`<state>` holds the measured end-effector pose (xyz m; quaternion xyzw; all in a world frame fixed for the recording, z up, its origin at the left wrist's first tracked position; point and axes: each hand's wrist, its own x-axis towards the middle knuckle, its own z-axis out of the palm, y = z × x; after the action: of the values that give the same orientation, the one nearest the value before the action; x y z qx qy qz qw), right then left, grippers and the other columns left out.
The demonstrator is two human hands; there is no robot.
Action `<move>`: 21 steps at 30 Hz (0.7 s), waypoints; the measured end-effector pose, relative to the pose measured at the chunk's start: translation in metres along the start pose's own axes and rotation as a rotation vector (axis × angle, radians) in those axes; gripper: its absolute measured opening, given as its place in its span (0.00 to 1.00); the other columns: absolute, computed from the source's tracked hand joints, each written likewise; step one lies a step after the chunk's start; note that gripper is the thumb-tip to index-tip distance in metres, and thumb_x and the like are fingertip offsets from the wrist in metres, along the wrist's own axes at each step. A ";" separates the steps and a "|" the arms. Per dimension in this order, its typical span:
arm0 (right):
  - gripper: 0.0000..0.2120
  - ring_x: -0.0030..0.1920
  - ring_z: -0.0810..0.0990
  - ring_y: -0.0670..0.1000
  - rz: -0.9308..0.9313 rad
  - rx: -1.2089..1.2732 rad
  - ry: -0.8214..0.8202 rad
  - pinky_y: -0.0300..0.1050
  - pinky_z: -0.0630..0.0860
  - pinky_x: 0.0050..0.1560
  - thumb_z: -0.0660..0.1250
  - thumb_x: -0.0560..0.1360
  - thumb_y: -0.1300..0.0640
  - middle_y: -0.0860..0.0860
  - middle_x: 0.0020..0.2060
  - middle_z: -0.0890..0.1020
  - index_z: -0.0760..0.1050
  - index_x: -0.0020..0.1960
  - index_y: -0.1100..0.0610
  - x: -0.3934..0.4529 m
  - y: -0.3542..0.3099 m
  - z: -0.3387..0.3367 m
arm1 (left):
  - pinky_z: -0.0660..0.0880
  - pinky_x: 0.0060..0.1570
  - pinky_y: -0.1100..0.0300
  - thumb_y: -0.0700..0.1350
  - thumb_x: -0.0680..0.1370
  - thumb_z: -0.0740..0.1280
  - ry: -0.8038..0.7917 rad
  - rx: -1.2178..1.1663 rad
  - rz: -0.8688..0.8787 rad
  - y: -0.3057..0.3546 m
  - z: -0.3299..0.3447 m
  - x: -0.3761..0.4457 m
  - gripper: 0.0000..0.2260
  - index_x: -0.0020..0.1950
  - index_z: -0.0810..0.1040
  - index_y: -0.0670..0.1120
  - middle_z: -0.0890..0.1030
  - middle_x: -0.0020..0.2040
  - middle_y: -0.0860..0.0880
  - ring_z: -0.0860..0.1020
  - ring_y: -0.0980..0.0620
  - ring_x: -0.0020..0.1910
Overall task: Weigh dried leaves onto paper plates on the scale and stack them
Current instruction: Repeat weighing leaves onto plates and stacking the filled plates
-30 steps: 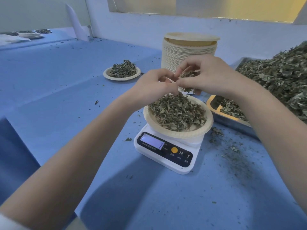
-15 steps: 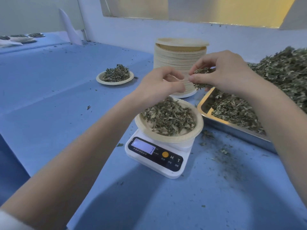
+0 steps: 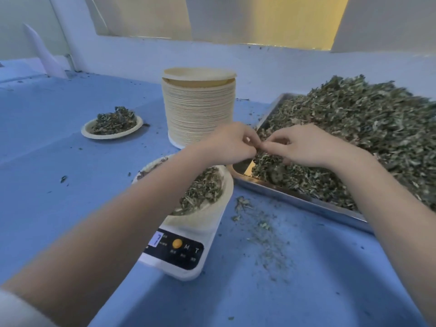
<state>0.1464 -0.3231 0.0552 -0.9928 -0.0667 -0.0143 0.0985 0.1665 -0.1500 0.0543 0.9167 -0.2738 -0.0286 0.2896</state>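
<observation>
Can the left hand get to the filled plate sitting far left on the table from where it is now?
Probably yes: the left hand is over the tray's corner, and only open blue table lies between it and the filled plate.

Leaf-filled paper plate (image 3: pixel 221 185) sits on white scale (image 3: pixel 188 258), beside heaped tray (image 3: pixel 295 197).

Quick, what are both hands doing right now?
Left hand: fingers curled, fingertips meeting the right's; holding anything cannot be told.
Right hand: fingers curled over the dried green leaves; grip contents unclear.
</observation>
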 end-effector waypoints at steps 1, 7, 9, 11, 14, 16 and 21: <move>0.19 0.46 0.78 0.50 -0.010 -0.001 0.023 0.44 0.72 0.49 0.56 0.77 0.38 0.49 0.51 0.82 0.77 0.59 0.46 -0.002 -0.001 0.002 | 0.67 0.39 0.71 0.44 0.75 0.66 0.009 -0.007 -0.004 -0.004 -0.002 -0.004 0.09 0.51 0.80 0.56 0.79 0.48 0.54 0.74 0.55 0.46; 0.34 0.49 0.74 0.36 -0.172 0.262 -0.096 0.31 0.66 0.45 0.58 0.62 0.25 0.35 0.49 0.76 0.70 0.64 0.38 -0.007 -0.046 0.012 | 0.69 0.39 0.72 0.42 0.74 0.66 0.133 -0.075 -0.049 -0.037 -0.025 -0.043 0.11 0.47 0.80 0.58 0.80 0.43 0.57 0.74 0.66 0.35; 0.50 0.61 0.71 0.39 -0.220 0.278 -0.257 0.35 0.67 0.58 0.62 0.55 0.22 0.37 0.63 0.71 0.59 0.72 0.40 -0.005 -0.059 0.018 | 0.68 0.41 0.71 0.42 0.73 0.67 0.188 -0.084 -0.074 -0.049 -0.032 -0.060 0.10 0.48 0.80 0.58 0.80 0.45 0.58 0.74 0.66 0.38; 0.61 0.72 0.58 0.43 -0.249 0.255 -0.373 0.45 0.59 0.71 0.68 0.51 0.23 0.40 0.74 0.56 0.47 0.76 0.42 -0.005 -0.071 0.024 | 0.69 0.44 0.67 0.43 0.73 0.68 0.242 -0.097 -0.092 -0.060 -0.040 -0.078 0.10 0.51 0.80 0.57 0.80 0.49 0.57 0.74 0.61 0.44; 0.67 0.74 0.48 0.43 -0.288 0.243 -0.413 0.49 0.51 0.75 0.73 0.47 0.26 0.40 0.76 0.48 0.39 0.76 0.41 -0.006 -0.083 0.034 | 0.68 0.50 0.61 0.47 0.73 0.69 0.306 -0.121 -0.137 -0.072 -0.051 -0.103 0.12 0.56 0.79 0.58 0.78 0.56 0.58 0.72 0.57 0.55; 0.71 0.76 0.44 0.47 -0.292 0.190 -0.424 0.54 0.49 0.75 0.74 0.46 0.27 0.41 0.76 0.45 0.34 0.75 0.41 -0.006 -0.085 0.040 | 0.66 0.55 0.58 0.52 0.73 0.70 0.272 -0.157 -0.211 -0.080 -0.055 -0.116 0.17 0.62 0.75 0.57 0.74 0.61 0.56 0.71 0.54 0.61; 0.74 0.75 0.46 0.44 -0.264 0.201 -0.462 0.48 0.50 0.75 0.78 0.45 0.31 0.42 0.76 0.43 0.30 0.74 0.40 -0.003 -0.090 0.045 | 0.63 0.57 0.56 0.65 0.71 0.65 0.099 -0.346 -0.463 -0.094 -0.044 -0.129 0.35 0.74 0.62 0.53 0.68 0.70 0.50 0.68 0.52 0.64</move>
<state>0.1314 -0.2269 0.0288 -0.9377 -0.2171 0.2062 0.1760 0.1117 0.0043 0.0260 0.8920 -0.0340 -0.0953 0.4405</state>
